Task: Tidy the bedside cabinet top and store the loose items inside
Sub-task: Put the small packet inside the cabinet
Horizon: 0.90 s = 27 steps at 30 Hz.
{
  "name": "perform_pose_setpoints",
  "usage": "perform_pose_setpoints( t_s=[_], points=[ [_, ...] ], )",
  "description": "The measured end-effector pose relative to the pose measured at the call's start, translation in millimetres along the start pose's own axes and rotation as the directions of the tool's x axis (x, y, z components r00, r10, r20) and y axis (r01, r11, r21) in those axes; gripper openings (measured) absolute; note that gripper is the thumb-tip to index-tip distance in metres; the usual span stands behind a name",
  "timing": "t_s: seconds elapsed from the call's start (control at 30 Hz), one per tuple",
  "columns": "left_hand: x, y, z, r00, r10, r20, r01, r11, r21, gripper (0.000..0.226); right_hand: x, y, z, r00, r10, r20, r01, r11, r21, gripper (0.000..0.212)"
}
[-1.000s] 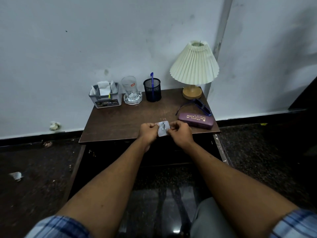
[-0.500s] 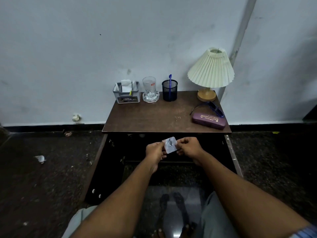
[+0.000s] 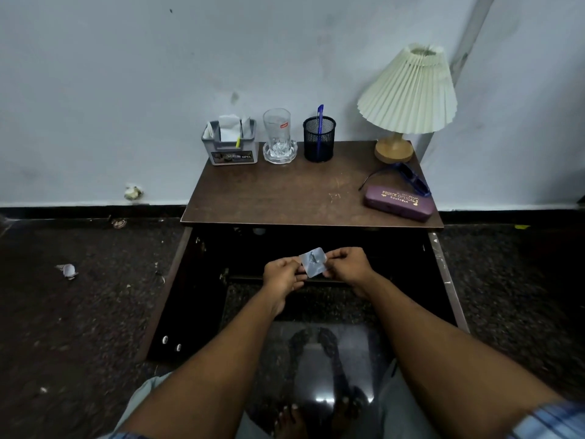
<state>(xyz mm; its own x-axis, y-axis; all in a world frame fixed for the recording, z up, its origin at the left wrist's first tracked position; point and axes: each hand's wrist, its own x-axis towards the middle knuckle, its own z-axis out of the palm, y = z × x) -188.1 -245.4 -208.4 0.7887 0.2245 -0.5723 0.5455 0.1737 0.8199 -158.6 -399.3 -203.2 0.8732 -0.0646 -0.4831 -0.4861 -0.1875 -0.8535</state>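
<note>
Both hands pinch a small clear adhesive wall hook (image 3: 313,262) in front of the open cabinet, below its front edge. My left hand (image 3: 282,274) grips its left edge and my right hand (image 3: 346,267) its right edge. The brown bedside cabinet top (image 3: 285,194) carries a purple glasses case (image 3: 399,203) and dark blue glasses (image 3: 408,179) at the right. Along the back stand a grey tissue box (image 3: 230,146), a glass (image 3: 278,134) on a glass dish, and a black mesh pen holder (image 3: 319,139) with a blue pen.
A cream pleated lamp (image 3: 408,93) stands at the cabinet's back right corner. Both cabinet doors (image 3: 172,299) hang open to either side, showing a dark interior. Crumpled paper scraps (image 3: 67,270) lie on the dark floor at left. My bare feet show at the bottom.
Both hands have drawn back with the hook from over the cabinet top to below its front edge. The view has pulled back and shifted, showing the open cabinet.
</note>
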Motion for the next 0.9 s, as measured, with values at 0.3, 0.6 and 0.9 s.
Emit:
perform_pose_setpoints(
  t_s=[0.3,0.6,0.9],
  points=[
    [57.3,1.6,13.2,0.995,-0.088,0.051,0.091,0.994,-0.068,0.015,56.4,3.0,20.4,0.985,0.022,-0.172,-0.011,0.998,0.061,0.013],
    [106.7,2.7,25.4,0.99,-0.124,0.067,0.134,0.977,-0.165,0.025,109.5,12.9,29.8,0.972,0.161,-0.174,-0.154,0.987,0.054,0.041],
    [136.8,-1.3,31.2,0.992,-0.113,-0.05,0.105,0.983,-0.148,0.035,136.8,16.2,47.3,0.956,0.287,0.067,-0.294,0.911,0.288,0.042]
  ],
)
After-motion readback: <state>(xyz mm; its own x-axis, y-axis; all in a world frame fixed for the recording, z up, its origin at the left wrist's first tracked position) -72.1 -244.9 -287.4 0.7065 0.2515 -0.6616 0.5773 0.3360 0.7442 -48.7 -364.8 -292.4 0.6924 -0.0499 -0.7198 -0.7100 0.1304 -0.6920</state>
